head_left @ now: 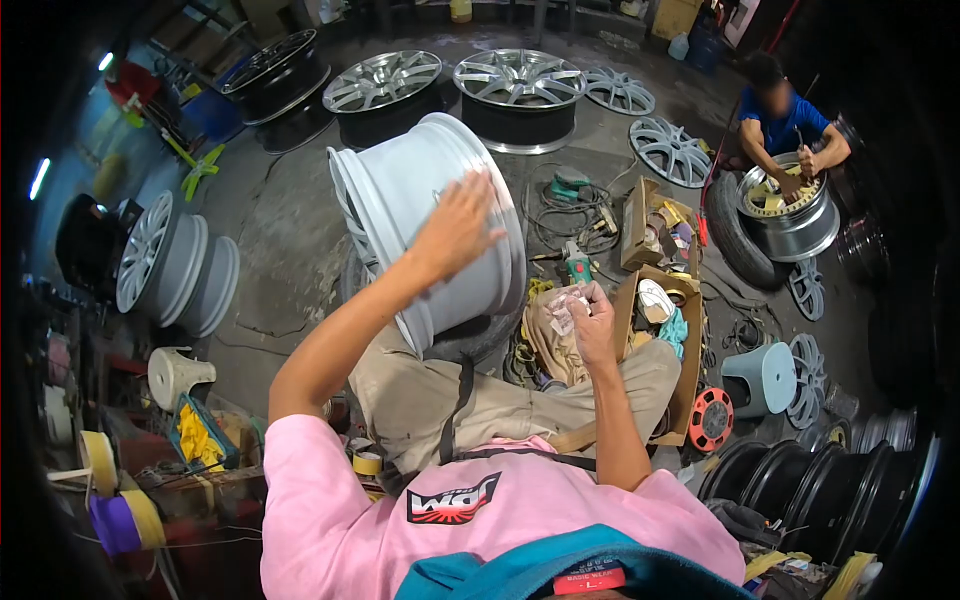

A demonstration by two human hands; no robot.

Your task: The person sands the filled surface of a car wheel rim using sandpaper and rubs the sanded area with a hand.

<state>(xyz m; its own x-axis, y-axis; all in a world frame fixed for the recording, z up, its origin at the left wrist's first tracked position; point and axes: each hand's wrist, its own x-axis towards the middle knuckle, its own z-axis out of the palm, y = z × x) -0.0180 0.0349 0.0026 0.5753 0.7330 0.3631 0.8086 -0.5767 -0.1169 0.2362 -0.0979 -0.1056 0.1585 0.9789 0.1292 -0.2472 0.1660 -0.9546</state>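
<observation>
A large grey-primed wheel rim (400, 190) stands tilted on its side before my knees, on what looks like a dark tyre. My left hand (462, 225) lies flat on the rim's outer barrel, fingers stretched and slightly blurred, with nothing visible in it. Over my lap, my right hand (594, 318) is closed on a small crumpled whitish piece (563, 312), whose kind I cannot make out. Below that hand is a tan cloth (548, 340). A green angle grinder (577, 263) lies on the floor just beyond it.
Cardboard boxes (632, 235) of tapes and supplies stand at my right. Several silver rims (520, 80) line the back. A person in a blue shirt (785, 130) works on another rim (800, 220) at the right. A stool (760, 378), a red reel (711, 420) and cables surround me.
</observation>
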